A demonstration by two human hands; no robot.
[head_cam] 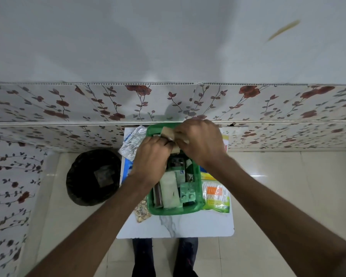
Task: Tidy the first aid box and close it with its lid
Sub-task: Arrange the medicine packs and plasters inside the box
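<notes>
A green first aid box (198,186) stands open on a small white marble-patterned table (188,224). Inside lie a white gauze roll (169,191), green pill strips (189,193), a small carton and dark items. Above the far half of the box, my left hand (150,162) and my right hand (201,141) meet and both grip a tan bandage roll (169,134). Its loose end shows between my fingers. No lid can be picked out; my hands hide the far part of the box.
A cotton-bud packet (215,194) lies right of the box. Silver foil strips (132,142) and a blue item lie to its left, a small packet (142,211) at the front left. A black bin (94,176) stands on the floor left of the table. A floral wall is behind.
</notes>
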